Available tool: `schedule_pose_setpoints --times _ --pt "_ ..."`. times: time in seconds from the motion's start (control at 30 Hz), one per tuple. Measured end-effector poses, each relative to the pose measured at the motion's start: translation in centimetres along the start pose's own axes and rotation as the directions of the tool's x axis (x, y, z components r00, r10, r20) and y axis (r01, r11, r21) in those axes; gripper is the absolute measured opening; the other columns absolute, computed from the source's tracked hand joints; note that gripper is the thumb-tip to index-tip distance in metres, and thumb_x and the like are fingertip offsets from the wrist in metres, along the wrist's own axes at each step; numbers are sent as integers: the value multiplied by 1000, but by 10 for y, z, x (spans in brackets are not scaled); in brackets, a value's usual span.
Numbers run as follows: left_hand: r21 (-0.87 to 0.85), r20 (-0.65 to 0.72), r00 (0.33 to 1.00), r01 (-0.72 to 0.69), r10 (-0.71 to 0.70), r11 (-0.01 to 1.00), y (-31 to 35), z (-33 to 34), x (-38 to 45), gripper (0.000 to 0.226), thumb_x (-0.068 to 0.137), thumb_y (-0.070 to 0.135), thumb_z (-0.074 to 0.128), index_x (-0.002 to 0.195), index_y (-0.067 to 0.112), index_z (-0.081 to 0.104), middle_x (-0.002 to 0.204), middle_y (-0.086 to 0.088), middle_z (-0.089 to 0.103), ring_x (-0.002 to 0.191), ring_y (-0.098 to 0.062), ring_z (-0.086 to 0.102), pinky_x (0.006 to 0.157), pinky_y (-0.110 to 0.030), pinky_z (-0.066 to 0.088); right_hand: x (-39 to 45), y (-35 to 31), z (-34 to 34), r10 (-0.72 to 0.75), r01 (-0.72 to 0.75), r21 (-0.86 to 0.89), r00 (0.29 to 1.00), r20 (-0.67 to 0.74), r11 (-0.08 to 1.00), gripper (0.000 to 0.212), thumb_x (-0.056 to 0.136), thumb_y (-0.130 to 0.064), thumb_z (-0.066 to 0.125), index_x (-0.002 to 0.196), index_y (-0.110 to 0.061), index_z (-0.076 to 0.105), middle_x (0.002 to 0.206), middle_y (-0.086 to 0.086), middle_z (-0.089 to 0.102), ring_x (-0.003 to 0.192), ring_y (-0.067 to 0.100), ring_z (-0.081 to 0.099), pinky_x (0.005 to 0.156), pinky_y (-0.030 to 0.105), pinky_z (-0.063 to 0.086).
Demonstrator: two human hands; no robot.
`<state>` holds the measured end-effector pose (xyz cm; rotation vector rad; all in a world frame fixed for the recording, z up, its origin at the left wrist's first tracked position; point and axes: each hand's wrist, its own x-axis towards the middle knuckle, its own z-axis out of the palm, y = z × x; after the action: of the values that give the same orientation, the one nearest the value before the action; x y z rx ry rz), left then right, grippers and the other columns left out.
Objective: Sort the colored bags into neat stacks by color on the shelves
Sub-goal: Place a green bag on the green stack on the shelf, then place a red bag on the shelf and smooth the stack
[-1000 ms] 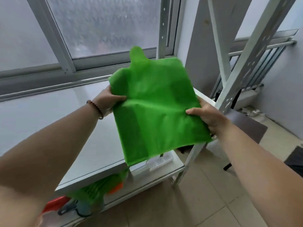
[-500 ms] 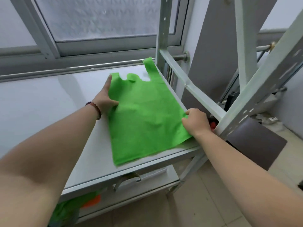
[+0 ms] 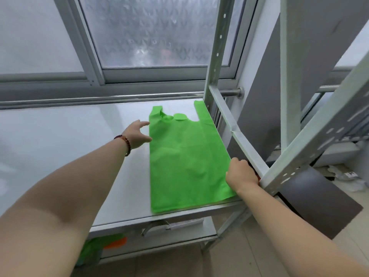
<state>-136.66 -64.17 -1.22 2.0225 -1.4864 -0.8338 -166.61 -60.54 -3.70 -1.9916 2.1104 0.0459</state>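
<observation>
green bag (image 3: 185, 156) flat on shelf (image 3: 79, 136), left hand (image 3: 136, 132) beside, right hand (image 3: 240, 173) touching

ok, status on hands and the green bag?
Left hand open at bag's left edge. Right hand curled at its right edge. Green fabric handled bag flat on white shelf. Nothing blocking.

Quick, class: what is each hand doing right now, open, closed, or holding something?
Left hand: open, fingers spread at the left edge of the green bag, holding nothing.
Right hand: closed on the bag's right edge.
</observation>
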Motion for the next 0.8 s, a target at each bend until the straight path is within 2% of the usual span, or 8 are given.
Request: schedule_pose_setpoints --times 0.07,0.17,0.27,0.37,0.6,0.8 --pt "126 -33 998 63 -59 990 -2 -17 -15 58 83 8 62 137 11 44 148 -11 38 136 -26 37 111 -34 32 -3 -10 -15 -72 72 -51 997 2 996 33 91 -10 46 123 0 45 126 20 47 114 37 51 90 41 46" --pt "258 -78 990 134 -118 957 -6 -47 -45 59 85 14 59 141 10 39 149 -9 37 136 -26 37 112 -34 31 0 -39 -45 -290 292 -39 956 31 956 29 90 -13 51 116 -1 49 120 19 53 110 35 54 90 42 47" --pt "348 -166 980 163 -110 923 -16 -81 -82 62 87 15 54 144 7 30 153 -10 30 141 -25 29 115 -35 27 -4 -81 -72 -533 534 -35 846 35 845 43 89 -19 57 127 1 48 128 20 56 119 32 53 101 41 45" --pt "430 -246 964 205 -104 879 -34 -121 -125 64 88 18 53 146 9 26 155 -7 26 142 -23 26 116 -40 27 -21 -135 -89 -699 699 -59 715 15 713 53 90 -18 56 138 -2 41 138 19 51 128 30 48 109 41 38" --pt "428 -400 894 378 -204 821 -98 -201 -255 64 88 16 49 147 14 24 156 -4 23 142 -22 28 115 -39 28 -113 -272 -92 -880 873 -112 475 -14 474 48 90 -23 52 135 -7 46 137 13 51 127 30 47 104 38 40" --pt "363 -534 779 562 -328 743 -173 -266 -384 65 87 21 52 147 17 26 155 -4 26 139 -21 32 113 -36 32 -231 -390 -78 -966 958 -119 259 -31 260 42 88 -20 51 127 -6 51 131 13 54 121 31 50 99 40 45"
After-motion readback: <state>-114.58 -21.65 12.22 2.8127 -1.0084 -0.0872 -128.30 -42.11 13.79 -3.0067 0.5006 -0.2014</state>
